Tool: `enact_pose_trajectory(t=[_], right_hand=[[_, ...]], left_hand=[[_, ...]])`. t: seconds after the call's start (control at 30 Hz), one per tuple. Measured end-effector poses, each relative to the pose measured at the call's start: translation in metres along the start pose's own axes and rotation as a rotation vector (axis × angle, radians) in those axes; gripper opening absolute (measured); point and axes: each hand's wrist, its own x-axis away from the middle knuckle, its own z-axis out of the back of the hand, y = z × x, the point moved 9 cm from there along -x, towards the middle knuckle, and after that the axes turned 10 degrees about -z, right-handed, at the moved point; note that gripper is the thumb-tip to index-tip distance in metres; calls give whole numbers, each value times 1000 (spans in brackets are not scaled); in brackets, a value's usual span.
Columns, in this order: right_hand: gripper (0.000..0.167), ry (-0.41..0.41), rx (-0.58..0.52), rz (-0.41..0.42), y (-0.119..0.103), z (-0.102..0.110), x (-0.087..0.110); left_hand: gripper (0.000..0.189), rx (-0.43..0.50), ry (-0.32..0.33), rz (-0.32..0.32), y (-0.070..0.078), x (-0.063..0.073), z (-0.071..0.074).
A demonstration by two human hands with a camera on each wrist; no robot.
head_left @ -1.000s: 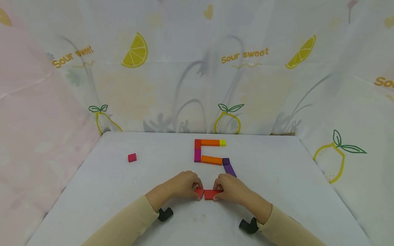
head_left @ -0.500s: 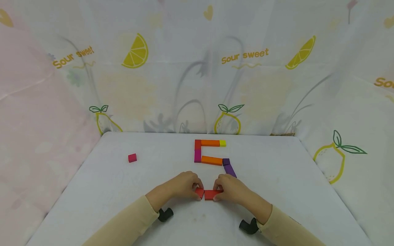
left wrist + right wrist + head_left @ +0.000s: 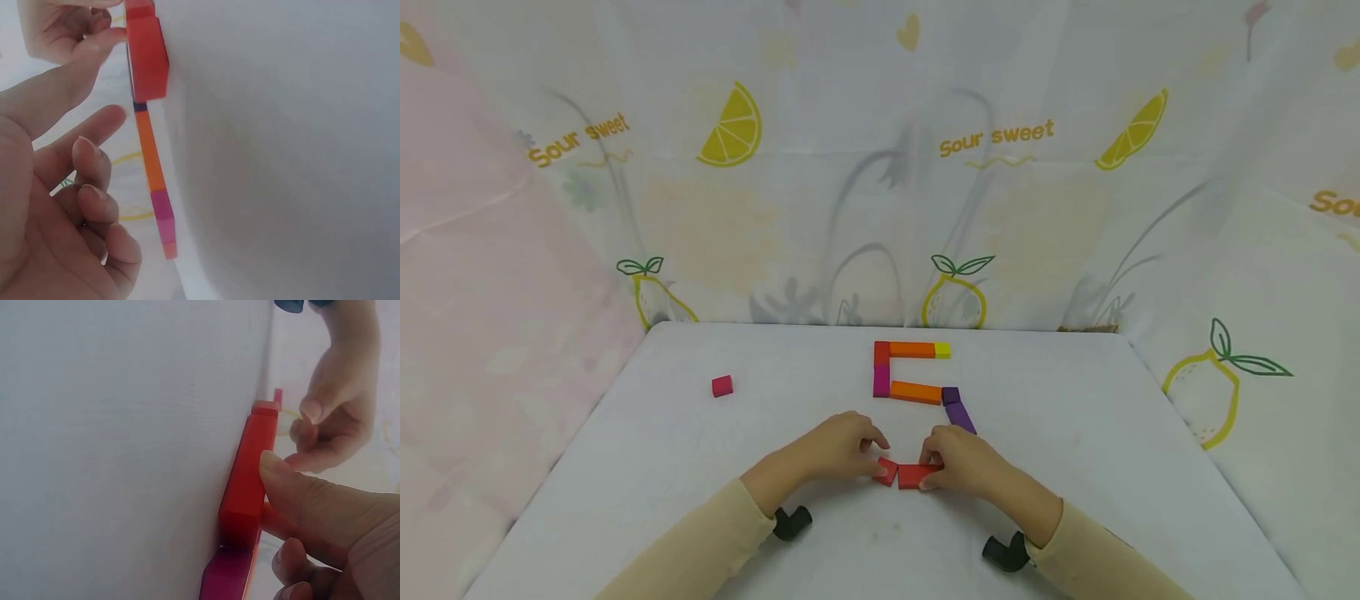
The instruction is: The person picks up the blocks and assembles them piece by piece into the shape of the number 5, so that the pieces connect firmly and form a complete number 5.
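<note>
In the head view, my left hand [image 3: 841,446] is beside a small tilted red block [image 3: 889,472], its thumb overlapping the block's left end. Thumb and index finger stand spread apart, as the left wrist view shows, with the red block [image 3: 147,59] beyond the fingertips. My right hand [image 3: 966,460] pinches a longer red block [image 3: 913,477] lying on the table just right of the small one. Seen from the right wrist, the thumb [image 3: 290,484] presses against that block's side, and a magenta-purple block [image 3: 226,575] adjoins its near end.
Farther back, red, magenta, orange [image 3: 915,392], yellow [image 3: 942,351] and purple [image 3: 961,417] blocks form an angular figure. A lone crimson block [image 3: 722,386] sits at the left on the white table [image 3: 1075,467]. A fruit-printed cloth [image 3: 880,208] hangs behind.
My left hand has let go of the small red block, its fingers spreading and drawing slightly back to the left. The right hand has stayed in place on the longer red block.
</note>
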Motion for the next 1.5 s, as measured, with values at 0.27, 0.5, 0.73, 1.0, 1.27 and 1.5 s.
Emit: enact_pose_trajectory(t=[0.27,0.5,0.73,1.0,1.27,1.5], right_hand=[[20,-13,-12,5,0,-2,1],[20,-19,-9,-8,1,-3,0],[20,-25,-4,-11,2,-4,-2],[20,-31,-10,-16,1,-2,-2],[21,-37,-16,-25,2,-3,-1],[20,-44,-22,-23,4,-5,-3]], left_hand=[[29,-37,110,-21,-22,22,23],[30,-68,235,-5,-43,44,60],[33,-129,380,65,-66,70,94],[32,-217,531,133,-94,101,126],[37,-225,565,211,-126,118,143],[44,-187,485,309,-159,125,143]])
